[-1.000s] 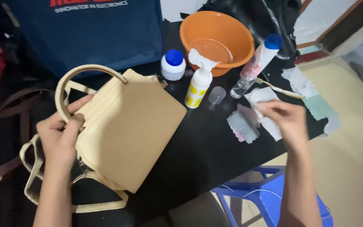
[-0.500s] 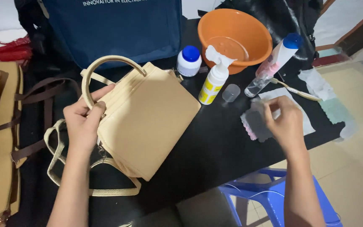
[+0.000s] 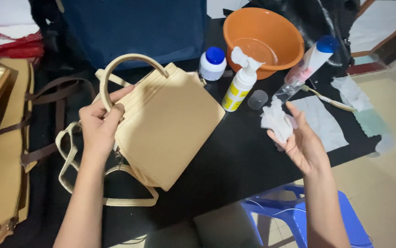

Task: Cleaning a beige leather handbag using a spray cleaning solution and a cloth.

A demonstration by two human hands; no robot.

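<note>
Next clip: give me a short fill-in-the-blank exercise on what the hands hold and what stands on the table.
1. The left hand grips the cream handbag near its curved ____.
2. The right hand holds a crumpled white ____ in its fingers.
3. The basin behind the spray bottle is ____ in colour.
4. The small white jar has a ____ lid.

Missing words: handle; cloth; orange; blue

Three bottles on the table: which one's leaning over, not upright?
The clear bottle with the blue cap, propped slanted beside the orange basin. The white pump bottle and the squat white jar both stand upright.
</note>
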